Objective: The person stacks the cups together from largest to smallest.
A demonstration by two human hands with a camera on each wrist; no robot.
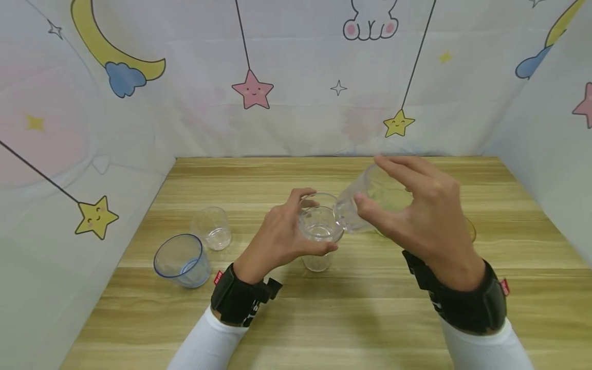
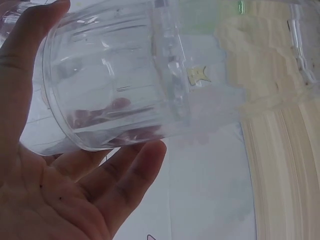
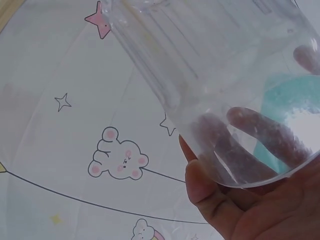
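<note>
My left hand [image 1: 282, 236] grips a clear cup [image 1: 321, 228] around its side, mouth facing up. Below it, overlapping its base in the head view, stands another clear cup [image 1: 317, 263]. In my right hand [image 1: 423, 216] is a further clear, ribbed cup [image 1: 349, 210], held tilted between thumb and fingers. Its wide rim lies toward the right palm, and its narrower base points down at the left-hand cup's rim, right beside it. The right wrist view shows fingers through this cup's wall [image 3: 200, 85].
A blue-rimmed cup [image 1: 191, 272] and a small clear glass [image 1: 218, 237] stand at left on the wooden table [image 1: 324, 329]. Behind the right hand are a green-tinted cup [image 1: 399, 200] and an amber rim [image 1: 472, 230]. Printed fabric walls [image 1: 300, 133] enclose the table's back and sides.
</note>
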